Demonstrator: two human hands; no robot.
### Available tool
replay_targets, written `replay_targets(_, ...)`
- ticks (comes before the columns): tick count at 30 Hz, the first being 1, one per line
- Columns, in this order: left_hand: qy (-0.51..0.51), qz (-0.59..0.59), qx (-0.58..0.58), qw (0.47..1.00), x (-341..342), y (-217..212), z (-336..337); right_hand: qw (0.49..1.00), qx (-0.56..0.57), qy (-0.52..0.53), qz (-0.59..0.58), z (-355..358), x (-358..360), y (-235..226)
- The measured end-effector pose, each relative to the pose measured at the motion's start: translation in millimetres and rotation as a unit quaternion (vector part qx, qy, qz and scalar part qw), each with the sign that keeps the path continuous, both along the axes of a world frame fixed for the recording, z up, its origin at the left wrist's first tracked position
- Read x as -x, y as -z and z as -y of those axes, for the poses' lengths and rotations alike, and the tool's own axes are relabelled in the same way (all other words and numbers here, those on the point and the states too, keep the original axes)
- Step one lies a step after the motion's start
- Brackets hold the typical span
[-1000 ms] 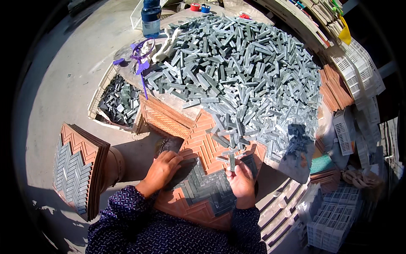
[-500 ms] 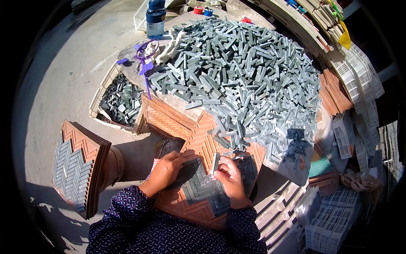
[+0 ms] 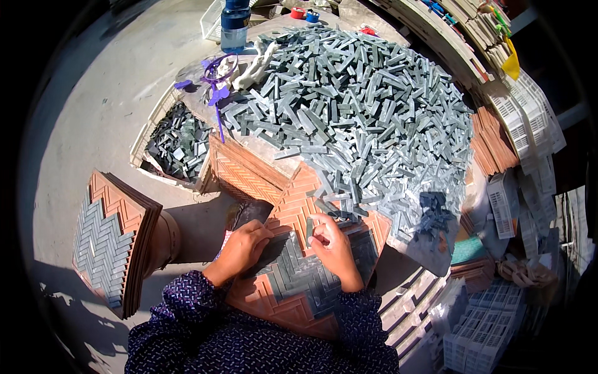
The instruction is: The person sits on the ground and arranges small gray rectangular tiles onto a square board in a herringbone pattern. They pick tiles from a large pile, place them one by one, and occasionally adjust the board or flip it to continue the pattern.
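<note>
An orange herringbone-grooved mould (image 3: pixel 257 288) lies tilted in front of me, its middle band filled with dark grey stone strips (image 3: pixel 299 272). Between the thumb and fingers of my right hand (image 3: pixel 333 246) a grey stone strip (image 3: pixel 309 228) stands nearly upright, just above the bare grooves past the filled band. My left hand (image 3: pixel 244 247) rests at the mould's left side, fingers curled together near the dark strips; whatever they pinch is hidden. Beyond the mould, a large heap of loose grey strips (image 3: pixel 374 106) spreads over the table and onto the mould's far edge.
On the left, a stack of orange moulds (image 3: pixel 112 246) carries a grey herringbone top. A pale crate (image 3: pixel 140 149) holds dark stone pieces. At the back stand a blue water bottle (image 3: pixel 234 28) and white gloves (image 3: pixel 255 68). White plastic crates (image 3: pixel 486 327) are piled at the lower right.
My right hand has moved slightly left and toward the grooves, bringing the held strip closer to the mould. My left hand stays nearly in place. The whole view has shifted a little.
</note>
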State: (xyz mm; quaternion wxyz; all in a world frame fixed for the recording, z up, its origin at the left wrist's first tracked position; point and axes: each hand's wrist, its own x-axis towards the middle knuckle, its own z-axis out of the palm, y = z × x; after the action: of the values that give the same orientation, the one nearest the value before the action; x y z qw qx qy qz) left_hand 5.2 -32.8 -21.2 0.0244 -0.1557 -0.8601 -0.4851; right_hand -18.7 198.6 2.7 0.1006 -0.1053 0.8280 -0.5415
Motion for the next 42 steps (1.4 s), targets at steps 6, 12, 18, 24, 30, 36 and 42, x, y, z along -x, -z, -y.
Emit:
replay_targets(6,0.011,0.017,0.001,1.000,2,-3,-1,0.994,-0.096,-0.034,-0.039,8,10,3)
replay_targets(12,0.007,0.026,-0.004,1.000,1,-2,0,0.988,-0.131,-0.070,-0.049,13,20,1)
replay_targets(18,0.010,0.025,-0.005,1.000,2,-2,-1,0.984,-0.141,-0.070,-0.078,11,19,8)
replay_targets(24,0.003,0.004,0.010,1.000,1,-1,1,0.990,-0.133,-0.032,-0.042,11,13,-12)
replay_targets(30,0.002,0.005,0.003,1.000,2,-4,-2,0.979,-0.139,0.121,-0.087,-46,-1,-9)
replay_targets(36,-0.001,0.008,0.013,1.000,1,-2,-2,0.961,-0.217,0.046,-0.163,-28,-1,-1)
replay_targets(42,-0.002,0.004,0.003,1.000,0,-3,-4,0.965,-0.173,0.036,-0.195,-26,5,4)
